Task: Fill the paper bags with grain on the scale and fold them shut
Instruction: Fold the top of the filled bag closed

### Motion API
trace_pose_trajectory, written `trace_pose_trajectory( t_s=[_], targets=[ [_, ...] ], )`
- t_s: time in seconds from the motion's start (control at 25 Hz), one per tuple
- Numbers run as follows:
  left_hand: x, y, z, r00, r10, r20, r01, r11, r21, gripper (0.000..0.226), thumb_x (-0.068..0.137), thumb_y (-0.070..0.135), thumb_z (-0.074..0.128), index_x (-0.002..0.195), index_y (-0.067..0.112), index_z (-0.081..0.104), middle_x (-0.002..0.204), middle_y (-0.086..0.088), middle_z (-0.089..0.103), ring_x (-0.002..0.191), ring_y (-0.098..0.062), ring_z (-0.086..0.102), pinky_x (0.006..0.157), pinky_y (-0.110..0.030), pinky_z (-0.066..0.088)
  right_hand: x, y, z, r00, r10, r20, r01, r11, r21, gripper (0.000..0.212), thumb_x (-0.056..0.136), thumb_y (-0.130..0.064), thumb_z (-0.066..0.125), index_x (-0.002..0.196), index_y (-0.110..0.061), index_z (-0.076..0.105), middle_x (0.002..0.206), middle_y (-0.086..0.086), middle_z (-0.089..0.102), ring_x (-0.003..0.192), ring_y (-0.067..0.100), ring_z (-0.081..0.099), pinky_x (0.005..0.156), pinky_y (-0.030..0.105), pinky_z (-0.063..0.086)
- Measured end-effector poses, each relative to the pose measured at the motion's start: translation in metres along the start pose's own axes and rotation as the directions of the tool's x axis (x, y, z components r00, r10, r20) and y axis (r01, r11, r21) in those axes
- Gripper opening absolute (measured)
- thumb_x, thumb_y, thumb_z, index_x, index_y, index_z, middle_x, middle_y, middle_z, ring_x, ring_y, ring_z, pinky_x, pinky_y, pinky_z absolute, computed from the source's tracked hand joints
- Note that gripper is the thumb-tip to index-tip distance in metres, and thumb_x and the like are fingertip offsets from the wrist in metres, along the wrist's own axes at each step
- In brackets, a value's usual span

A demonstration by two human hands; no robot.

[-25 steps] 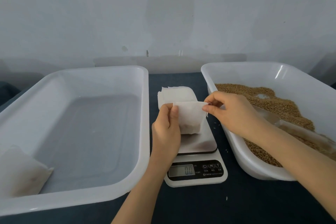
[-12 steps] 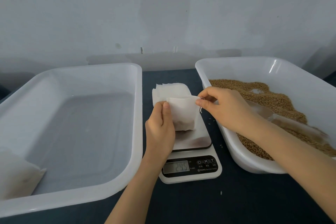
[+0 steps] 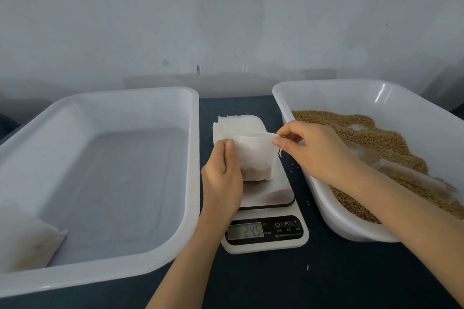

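Observation:
A small white paper bag (image 3: 254, 157) stands upright on the steel plate of the kitchen scale (image 3: 270, 195), dark grain showing through its lower part. My left hand (image 3: 222, 178) grips its left side. My right hand (image 3: 313, 148) pinches its top right corner, where a thin string hangs. The display (image 3: 245, 231) reads 24.5. Brown grain (image 3: 371, 138) fills the white tub (image 3: 326, 211) on the right, with a clear scoop (image 3: 391, 170) lying in it. Several empty bags (image 3: 236, 125) are stacked behind the scale.
A large white tub (image 3: 190, 183) sits to the left of the scale, holding one filled bag (image 3: 25, 241) in its near left corner. The dark blue table (image 3: 326, 281) carries a few stray grains. A pale wall rises behind.
The scale went from 0.0 to 24.5 as the bag came down onto the plate. Both hands kept their hold on the bag.

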State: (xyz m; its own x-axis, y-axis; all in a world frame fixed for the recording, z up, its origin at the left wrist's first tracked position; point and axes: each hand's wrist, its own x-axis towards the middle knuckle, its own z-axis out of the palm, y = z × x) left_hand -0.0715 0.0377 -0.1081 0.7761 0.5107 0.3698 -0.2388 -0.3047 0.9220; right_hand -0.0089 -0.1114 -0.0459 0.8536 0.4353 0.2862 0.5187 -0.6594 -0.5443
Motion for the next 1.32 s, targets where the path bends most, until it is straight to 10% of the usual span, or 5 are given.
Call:
trace_pose_trajectory(
  t_s=[1.32],
  targets=[
    [0.0026,-0.0077,-0.0008,1.000,0.017,-0.008,-0.017,1.000,0.020,0.029,0.102,0.028,0.035,0.083,0.019,0.054,0.072,0.017,0.057,0.068,-0.001,0.054,0.060,-0.011,0.042,0.0000,0.0038,0.0019,1.000,-0.003,-0.005,0.003,1.000,0.007,0.009,0.089,-0.037,0.058,0.087,-0.031,0.065,0.075,-0.020,0.064,0.074,-0.013,0.055,0.062,0.004,0.034]
  ],
)
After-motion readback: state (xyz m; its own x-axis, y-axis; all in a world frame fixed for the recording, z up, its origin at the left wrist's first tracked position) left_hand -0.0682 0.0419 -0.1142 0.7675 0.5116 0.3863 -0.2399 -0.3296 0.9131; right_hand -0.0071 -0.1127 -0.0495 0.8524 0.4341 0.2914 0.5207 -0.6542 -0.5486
